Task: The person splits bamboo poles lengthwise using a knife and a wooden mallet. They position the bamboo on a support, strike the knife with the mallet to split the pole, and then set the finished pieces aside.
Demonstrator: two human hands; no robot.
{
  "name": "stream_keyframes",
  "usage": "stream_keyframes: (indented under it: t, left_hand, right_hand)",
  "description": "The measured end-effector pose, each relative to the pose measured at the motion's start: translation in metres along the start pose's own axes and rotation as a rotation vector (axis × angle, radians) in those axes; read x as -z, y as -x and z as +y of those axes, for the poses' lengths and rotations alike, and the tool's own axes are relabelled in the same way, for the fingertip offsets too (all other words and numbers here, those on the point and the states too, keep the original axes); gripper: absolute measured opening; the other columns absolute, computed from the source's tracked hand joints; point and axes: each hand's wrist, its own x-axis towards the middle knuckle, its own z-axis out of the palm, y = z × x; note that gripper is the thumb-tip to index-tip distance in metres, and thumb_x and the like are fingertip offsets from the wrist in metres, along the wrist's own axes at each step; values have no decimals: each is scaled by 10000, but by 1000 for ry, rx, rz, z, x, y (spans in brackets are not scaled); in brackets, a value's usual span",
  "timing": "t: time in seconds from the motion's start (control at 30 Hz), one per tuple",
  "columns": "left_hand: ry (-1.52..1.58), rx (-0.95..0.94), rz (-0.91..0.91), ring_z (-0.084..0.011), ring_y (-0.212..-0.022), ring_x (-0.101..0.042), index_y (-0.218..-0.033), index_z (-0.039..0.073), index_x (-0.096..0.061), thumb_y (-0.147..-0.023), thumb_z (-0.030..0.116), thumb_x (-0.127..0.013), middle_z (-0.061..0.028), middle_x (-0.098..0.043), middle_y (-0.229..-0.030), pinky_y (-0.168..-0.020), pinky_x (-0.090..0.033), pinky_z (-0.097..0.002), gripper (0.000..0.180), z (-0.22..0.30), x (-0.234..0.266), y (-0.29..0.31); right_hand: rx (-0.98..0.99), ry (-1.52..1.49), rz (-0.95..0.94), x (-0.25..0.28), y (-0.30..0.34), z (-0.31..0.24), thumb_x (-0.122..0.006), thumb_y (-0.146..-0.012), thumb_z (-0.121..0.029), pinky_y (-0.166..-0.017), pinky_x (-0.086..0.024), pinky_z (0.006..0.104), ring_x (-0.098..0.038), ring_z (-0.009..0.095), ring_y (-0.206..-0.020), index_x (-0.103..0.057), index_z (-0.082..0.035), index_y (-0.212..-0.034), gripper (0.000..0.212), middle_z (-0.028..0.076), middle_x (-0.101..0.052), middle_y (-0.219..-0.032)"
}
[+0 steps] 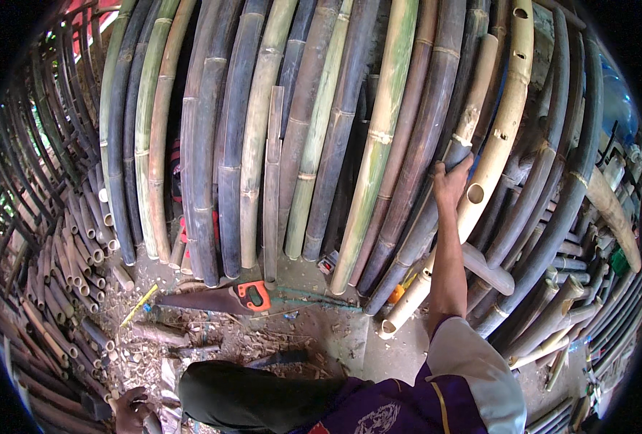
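My right hand (451, 181) reaches forward and wraps its fingers round a dark bamboo pole (415, 242) in the leaning row. Just beyond the hand is a pale, rough-ended bamboo length (478, 94). Beside my right forearm stands a yellow bamboo pole (496, 145) with holes cut along it. Low at the left edge, my left hand (129, 411) has its fingers curled next to the stacked bamboo pieces; whatever is in them is too dark and small to make out. A handsaw (212, 299) with an orange handle lies on the floor between the hands.
Long green and dark bamboo poles (321, 130) lean side by side ahead of me. Short cut bamboo tubes (75, 267) are piled at left. A yellow measuring stick (139, 305) and wood shavings (234, 340) lie on the floor. More bamboo (567, 311) is heaped at right.
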Motion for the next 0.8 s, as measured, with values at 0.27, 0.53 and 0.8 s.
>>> stream_keyframes:
  t: [0.27, 0.53, 0.8]
  left_hand:
    - [11, 5, -25, -196, -1003, -628, -1333, -29, -593, -824, 107, -823, -107, -649, -1145, -799, -547, -322, 575, -7, 1, -2]
    - [19, -20, 112, -152, -886, -630, -1276, -16, -638, -820, 123, -820, -93, -654, -1101, -767, -536, -310, 509, -35, 27, 10]
    - [-133, 109, 642, -269, -1019, -692, -1265, -6, -668, -857, 148, -804, -160, -734, -1130, -880, -557, -409, 457, -104, -75, 47]
  right_hand:
    - [-73, 195, -86, 12, 4, -10, -805, -834, -190, -1129, -415, 532, -486, 576, -1312, -76, 70, -1581, 1075, 448, -450, -1411]
    - [222, 105, 13, 39, 58, -63, -755, -868, -154, -1128, -401, 529, -453, 556, -1331, -181, 73, -1585, 946, 418, -391, -1453]
    - [182, -755, -1381, -29, 342, -256, -675, -1003, -228, -975, -515, 356, -668, 223, -1067, -590, 21, -1349, 435, 150, -696, -1101]
